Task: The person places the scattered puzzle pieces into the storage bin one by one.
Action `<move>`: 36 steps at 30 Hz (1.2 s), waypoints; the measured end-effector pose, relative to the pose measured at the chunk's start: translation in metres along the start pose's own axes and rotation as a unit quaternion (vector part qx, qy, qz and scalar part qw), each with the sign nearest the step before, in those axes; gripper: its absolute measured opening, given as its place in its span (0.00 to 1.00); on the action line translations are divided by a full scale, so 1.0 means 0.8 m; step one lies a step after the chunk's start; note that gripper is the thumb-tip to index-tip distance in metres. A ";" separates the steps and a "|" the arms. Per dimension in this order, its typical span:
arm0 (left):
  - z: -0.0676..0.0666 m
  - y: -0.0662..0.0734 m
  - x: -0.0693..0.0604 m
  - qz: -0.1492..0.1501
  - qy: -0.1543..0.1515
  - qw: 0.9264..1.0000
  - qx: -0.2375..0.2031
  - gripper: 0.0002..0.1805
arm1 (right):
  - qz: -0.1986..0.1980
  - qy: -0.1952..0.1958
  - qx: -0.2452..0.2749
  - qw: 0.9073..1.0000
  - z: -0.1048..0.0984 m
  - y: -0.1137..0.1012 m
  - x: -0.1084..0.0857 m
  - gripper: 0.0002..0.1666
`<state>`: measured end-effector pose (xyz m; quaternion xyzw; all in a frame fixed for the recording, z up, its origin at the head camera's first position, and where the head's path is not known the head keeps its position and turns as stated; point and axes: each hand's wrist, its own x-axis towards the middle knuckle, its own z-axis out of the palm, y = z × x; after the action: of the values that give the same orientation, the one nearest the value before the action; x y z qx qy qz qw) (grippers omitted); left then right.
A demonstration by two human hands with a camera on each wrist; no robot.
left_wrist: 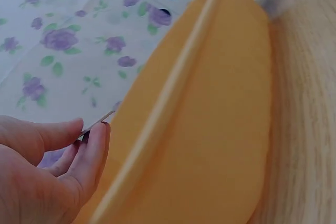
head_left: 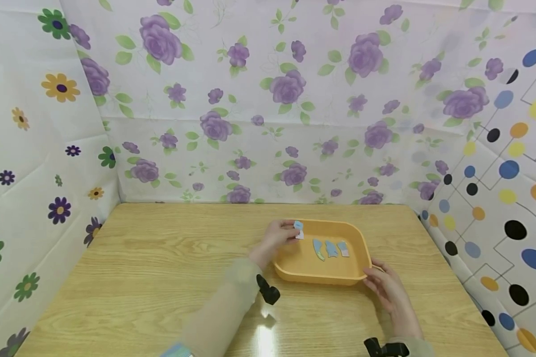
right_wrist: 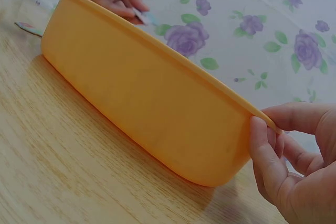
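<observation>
My left hand [head_left: 279, 235] pinches a small flat light-blue and white puzzle piece [head_left: 299, 234] between thumb and fingers, over the left back part of an orange plastic tray [head_left: 319, 279]. From the left wrist, that puzzle piece [left_wrist: 100, 123] appears edge-on. My right hand [head_left: 388, 290] grips the tray's rim at its front right corner, thumb on one side and fingers on the other, as the right hand [right_wrist: 299, 158] shows in the right wrist view. Inside the tray lie three more puzzle pieces [head_left: 331, 249] in a row, mostly blue, apart from each other.
The tray stands on a wood-grain table [head_left: 169, 258]. Floral cloth [head_left: 250, 99] hangs behind it, with patterned cloths at both sides. A thin coloured flat thing [right_wrist: 29, 29] shows past the tray's far end in the right wrist view; its kind is unclear.
</observation>
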<state>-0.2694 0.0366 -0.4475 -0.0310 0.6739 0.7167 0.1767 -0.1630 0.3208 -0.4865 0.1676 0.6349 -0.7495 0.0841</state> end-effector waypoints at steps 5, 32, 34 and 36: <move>0.022 -0.010 0.006 -0.008 0.002 1.000 0.027 0.20 | -0.003 0.000 0.000 1.000 0.001 0.000 0.000 0.35; 0.046 -0.031 0.013 -0.047 0.024 0.988 0.148 0.24 | -0.009 0.001 0.001 1.000 0.000 0.003 0.000 0.32; 0.046 -0.026 0.010 -0.048 0.018 0.986 0.161 0.25 | -0.010 0.000 0.003 1.000 0.000 0.003 0.000 0.29; 0.046 -0.021 0.007 -0.043 0.008 0.982 0.182 0.27 | -0.011 0.001 0.004 1.000 -0.001 0.002 0.000 0.28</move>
<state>-0.2630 0.0743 -0.4618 -0.0334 0.7928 0.5731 0.2048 -0.1625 0.3215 -0.4882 0.1616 0.6337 -0.7528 0.0750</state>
